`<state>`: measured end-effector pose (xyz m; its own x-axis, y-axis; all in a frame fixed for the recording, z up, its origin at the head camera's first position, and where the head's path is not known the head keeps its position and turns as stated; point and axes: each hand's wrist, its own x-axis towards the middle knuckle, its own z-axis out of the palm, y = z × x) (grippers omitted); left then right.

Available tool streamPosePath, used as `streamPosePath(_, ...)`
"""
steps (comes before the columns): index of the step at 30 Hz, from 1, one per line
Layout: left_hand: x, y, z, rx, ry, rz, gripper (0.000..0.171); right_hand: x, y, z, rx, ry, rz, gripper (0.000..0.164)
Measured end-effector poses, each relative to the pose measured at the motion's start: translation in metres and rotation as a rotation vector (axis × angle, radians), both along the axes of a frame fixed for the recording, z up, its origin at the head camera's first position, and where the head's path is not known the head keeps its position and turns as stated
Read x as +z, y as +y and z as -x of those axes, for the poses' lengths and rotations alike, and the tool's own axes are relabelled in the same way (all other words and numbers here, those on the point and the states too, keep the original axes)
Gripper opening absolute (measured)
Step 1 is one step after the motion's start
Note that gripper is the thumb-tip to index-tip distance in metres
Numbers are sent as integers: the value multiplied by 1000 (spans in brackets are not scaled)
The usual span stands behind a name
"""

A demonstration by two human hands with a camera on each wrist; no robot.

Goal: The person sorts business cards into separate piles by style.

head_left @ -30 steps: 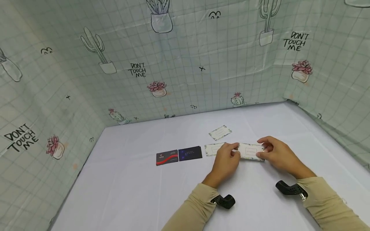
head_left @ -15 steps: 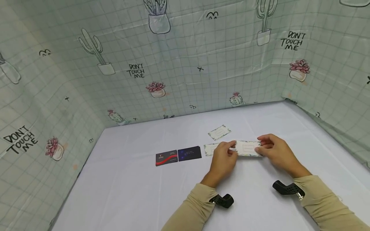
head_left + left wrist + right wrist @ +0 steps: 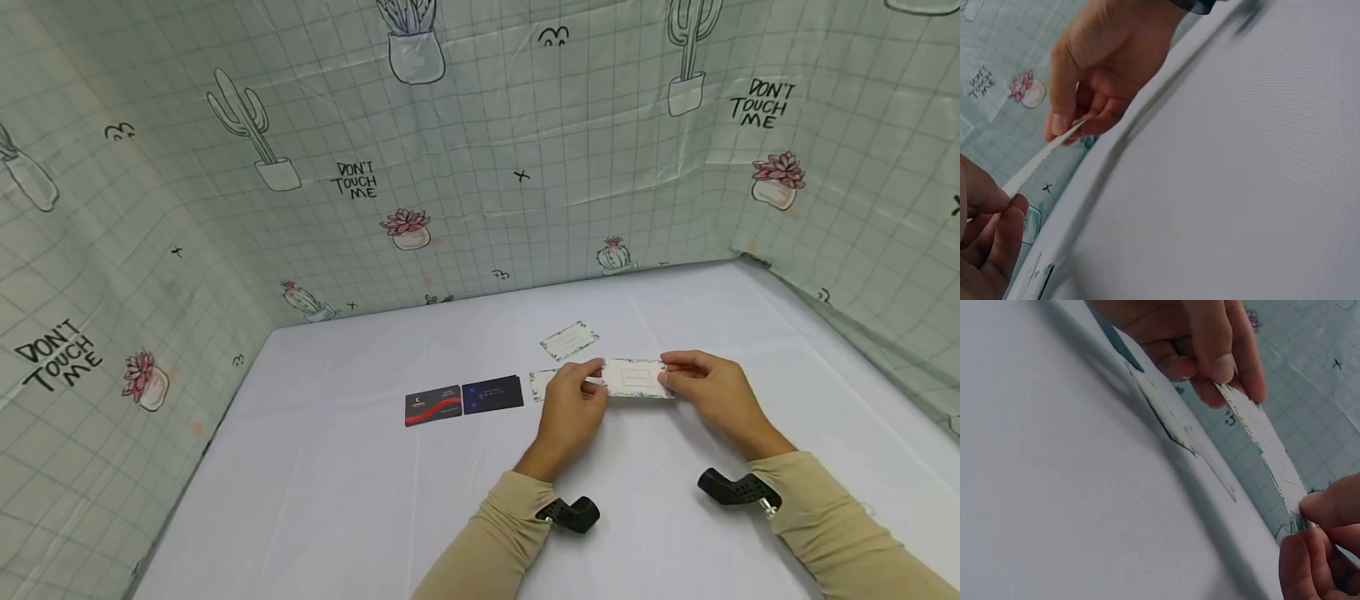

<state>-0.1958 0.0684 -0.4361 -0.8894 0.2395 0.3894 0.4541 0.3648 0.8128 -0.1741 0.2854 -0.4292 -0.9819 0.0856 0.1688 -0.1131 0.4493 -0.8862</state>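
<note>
In the head view, a white card with a leafy printed border [image 3: 636, 378] is held level between both hands. My left hand [image 3: 567, 412] pinches its left end between thumb and fingers. At the opposite end, my right hand [image 3: 708, 396] grips the card's short edge the same way. The right wrist view shows the card [image 3: 1266, 447] raised above the table, seen almost edge-on. A second leafy-bordered card [image 3: 542, 385] lies on the table, partly hidden behind the left hand. Farther back rests another such card [image 3: 570, 340], turned at an angle.
Left of the hands, a dark blue card [image 3: 492, 396] and a black card with a red stripe [image 3: 433, 407] lie side by side. A white cloth covers the table [image 3: 315, 492]. Printed cactus fabric [image 3: 465, 150] walls the back and sides.
Both hands have shifted a little left and away from me with the white card between them. The cards lying on the table have stayed where they were.
</note>
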Motion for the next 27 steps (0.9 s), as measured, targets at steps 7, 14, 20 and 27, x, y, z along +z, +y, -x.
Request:
streamPosePath(7, 0, -12, 8, 29, -19, -31, 42, 1, -11, 4, 47, -41, 92, 45)
streamPosePath(14, 1, -28, 12, 20, -73, -106, 44, 3, -22, 9, 128, -43, 109, 50)
streamPosePath(20, 2, -42, 13, 38, -88, -113, 43, 8, -33, 13, 116, -31, 28, 48)
streamPosePath(27, 3, -53, 14, 43, -99, -149, 43, 8, -44, 21, 127, 5, 26, 47)
